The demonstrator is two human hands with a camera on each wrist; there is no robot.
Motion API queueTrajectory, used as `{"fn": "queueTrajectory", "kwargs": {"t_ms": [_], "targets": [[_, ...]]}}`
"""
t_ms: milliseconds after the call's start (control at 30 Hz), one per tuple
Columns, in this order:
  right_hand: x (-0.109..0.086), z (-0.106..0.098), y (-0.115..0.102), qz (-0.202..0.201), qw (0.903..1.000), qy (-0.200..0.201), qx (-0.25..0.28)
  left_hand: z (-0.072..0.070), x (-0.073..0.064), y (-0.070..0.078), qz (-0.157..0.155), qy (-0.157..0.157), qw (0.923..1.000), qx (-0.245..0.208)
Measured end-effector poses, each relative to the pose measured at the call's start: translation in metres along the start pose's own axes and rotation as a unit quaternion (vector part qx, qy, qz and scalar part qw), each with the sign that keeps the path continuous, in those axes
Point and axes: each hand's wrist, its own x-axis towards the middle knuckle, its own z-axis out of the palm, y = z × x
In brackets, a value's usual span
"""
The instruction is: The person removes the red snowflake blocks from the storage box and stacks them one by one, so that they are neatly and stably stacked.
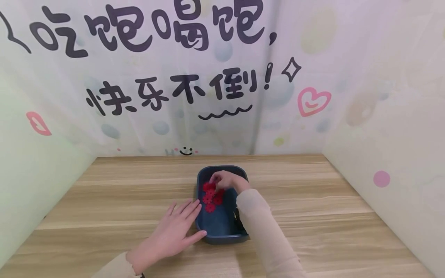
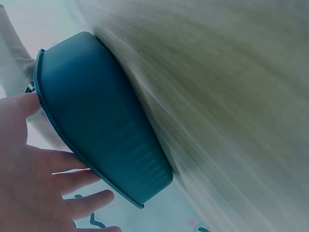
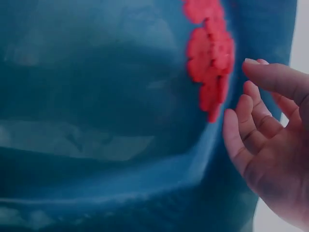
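Note:
A dark blue plastic bin (image 1: 222, 234) stands on the wooden table with several red snowflake-shaped plastic discs (image 1: 209, 208) lying in it, mostly along its left side. My left hand (image 1: 174, 231) rests at the bin's left rim, its fingers spread and thumb near the front corner. From the left wrist view, that thumb lies against the rim of the bin (image 2: 96, 106). Inside the bin, my right hand (image 1: 224, 180) reaches down over the discs. The right wrist view shows the right hand (image 3: 275, 130) with loosely bent fingers close beside the red discs (image 3: 210, 63), no disc visible between them.
Under the bin spreads a wood-grain table (image 1: 121, 193). A printed cloth wall (image 1: 222, 131) with dark lettering rises along the far edge, and pale side walls stand left and right. Something small and black (image 1: 238, 220) shows by the right sleeve at the bin's right side.

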Motion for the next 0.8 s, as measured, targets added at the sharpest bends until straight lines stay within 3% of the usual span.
{"fn": "queueTrajectory", "kwargs": {"t_ms": [500, 800], "targets": [[0.005, 0.016, 0.009, -0.013, 0.9964, 0.030, -0.078, -0.002, -0.001, 0.002, -0.004, -0.003, 1.0000, 0.000], [0.007, 0.021, 0.011, 0.001, 0.9968, 0.029, -0.075, -0.001, -0.001, 0.002, -0.005, -0.003, 1.0000, 0.003]]}}
